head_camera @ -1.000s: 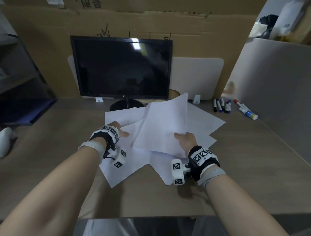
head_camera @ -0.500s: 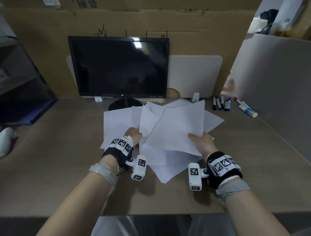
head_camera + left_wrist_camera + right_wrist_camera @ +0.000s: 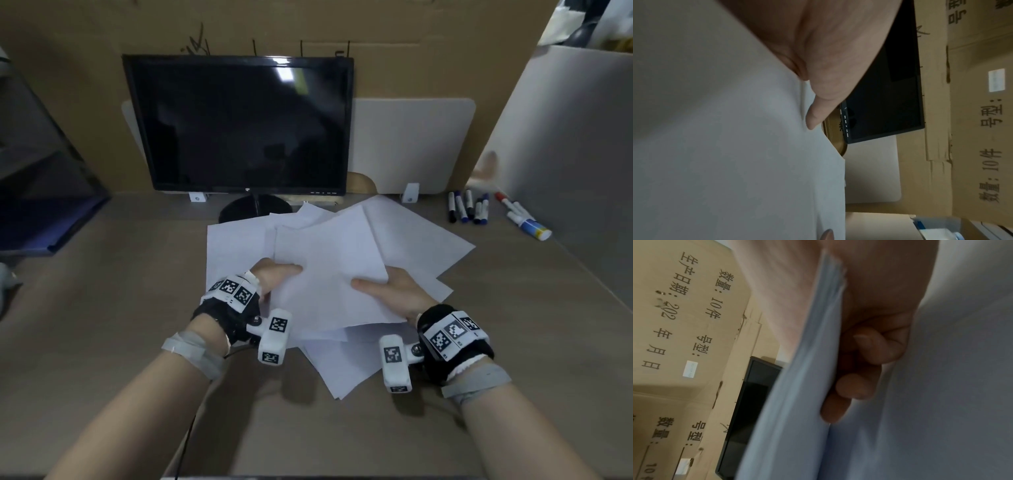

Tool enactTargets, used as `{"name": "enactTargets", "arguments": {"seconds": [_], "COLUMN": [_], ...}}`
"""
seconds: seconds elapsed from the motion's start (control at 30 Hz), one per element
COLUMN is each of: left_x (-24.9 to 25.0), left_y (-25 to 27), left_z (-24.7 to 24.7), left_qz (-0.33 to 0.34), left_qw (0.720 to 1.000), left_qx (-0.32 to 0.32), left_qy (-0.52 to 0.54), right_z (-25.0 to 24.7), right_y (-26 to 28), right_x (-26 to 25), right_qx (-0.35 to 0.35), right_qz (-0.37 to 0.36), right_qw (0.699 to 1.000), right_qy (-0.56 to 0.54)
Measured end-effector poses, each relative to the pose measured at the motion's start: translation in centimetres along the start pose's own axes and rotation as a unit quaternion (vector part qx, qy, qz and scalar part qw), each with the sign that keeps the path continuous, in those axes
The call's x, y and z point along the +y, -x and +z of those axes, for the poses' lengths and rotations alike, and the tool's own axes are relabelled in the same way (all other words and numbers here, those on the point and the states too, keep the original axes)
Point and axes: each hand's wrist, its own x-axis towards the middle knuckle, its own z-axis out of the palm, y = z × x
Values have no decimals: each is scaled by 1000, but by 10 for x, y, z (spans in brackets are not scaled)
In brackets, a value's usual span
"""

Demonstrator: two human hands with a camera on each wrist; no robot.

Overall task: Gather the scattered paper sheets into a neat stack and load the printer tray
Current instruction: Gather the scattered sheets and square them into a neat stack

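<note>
Both hands, left hand [image 3: 274, 275] and right hand [image 3: 394, 291], clamped on loose paper sheets [image 3: 329, 274] before the monitor [image 3: 239, 123].

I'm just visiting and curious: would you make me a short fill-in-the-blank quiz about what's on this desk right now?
1. Both the left hand and the right hand grip white ____ sheets.
2. The monitor screen behind the sheets is ____.
3. The markers lie on the ____ side of the desk.

Missing words: paper; dark; right
</note>
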Motion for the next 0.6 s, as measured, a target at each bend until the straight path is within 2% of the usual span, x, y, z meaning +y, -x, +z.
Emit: {"name": "enactTargets", "arguments": {"seconds": [0.13,0.27,0.37,0.43,0.5,0.6], "left_x": [2,-1,-22,-34,-43,-47], "left_y": [17,53,70,79,83,82], "left_z": [-1,2,7,14,22,30], "left_qz": [-10,13,-5,-10,12,54], "left_qw": [1000,983,969,967,970,978], "left_qx": [1,22,-29,-51,-56,-35], "left_qy": [29,184,245,248,235,197], "right_z": [-1,1,1,0,0,-3], "right_y": [8,15,23,25,28,34], "right_x": [-8,-14,-10,-2,5,13], "right_qx": [9,64,98,110,117,129], "right_qz": [6,10,25,38,41,55], "right_qw": [1000,998,995,993,992,990], "right_qy": [15,-5,-5,-9,-22,-32]}}
